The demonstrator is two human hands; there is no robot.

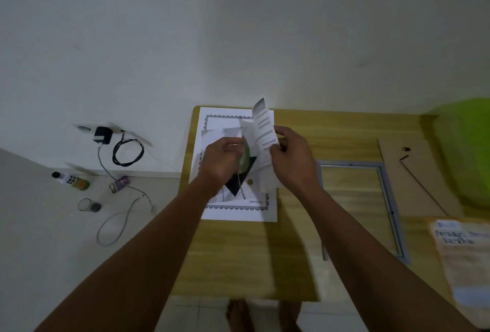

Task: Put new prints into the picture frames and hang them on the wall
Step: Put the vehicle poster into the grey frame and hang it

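Choosing prints, I'd say: the left hand (pixel 221 162) grips the leaf print (pixel 245 158), the right hand (pixel 294 162) pinches a striped sheet (pixel 263 125) in its fingers (pixel 283 132). Next, one needs laying in the frame (pixel 350 164).

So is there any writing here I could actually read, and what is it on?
"Perang": probably the first word on the brown envelope; it is blurred and the rest is unreadable.
Folded sheet: grey lines of text, too blurred to read.
Leaf print: a small caption at its lower right corner, too small to read.
Bottle on the floor: dark lettering on its label, too blurred to read.
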